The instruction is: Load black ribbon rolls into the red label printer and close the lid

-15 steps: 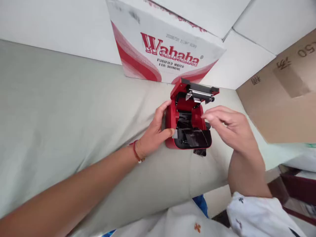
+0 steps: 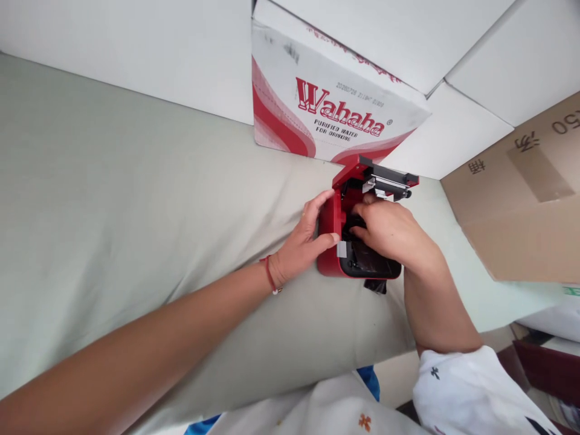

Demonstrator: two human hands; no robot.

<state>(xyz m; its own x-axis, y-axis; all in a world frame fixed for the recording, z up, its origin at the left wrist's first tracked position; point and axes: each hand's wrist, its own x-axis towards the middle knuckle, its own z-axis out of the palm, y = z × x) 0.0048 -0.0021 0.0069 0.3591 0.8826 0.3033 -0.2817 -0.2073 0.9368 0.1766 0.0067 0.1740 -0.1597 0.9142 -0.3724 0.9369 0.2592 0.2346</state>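
Observation:
A small red label printer (image 2: 330, 258) stands on the cloth-covered surface with its lid (image 2: 385, 172) raised, showing a roller and metal strip beneath. Shiny black film (image 2: 372, 260) lies over the front of its black inside, and a loose end (image 2: 376, 286) hangs out below the front edge. My left hand (image 2: 310, 232) grips the printer's left wall, fingers along the side and thumb at the front rim beside a grey patch. Under the lid, my right hand (image 2: 389, 229) reaches into the compartment, fingers curled at the dark film; what lies between the fingertips is hidden.
Behind the printer stands a white and red Wahaha water carton (image 2: 335, 115) against white panels (image 2: 136, 54). A brown cardboard box (image 2: 512, 199) is at the right. A pale green cloth (image 2: 113, 181) covers the work surface. Dark red shelving (image 2: 548, 374) shows at lower right.
My right hand has moved left from beside the printer into its compartment. My left hand keeps its hold. The whole scene sits further right in view.

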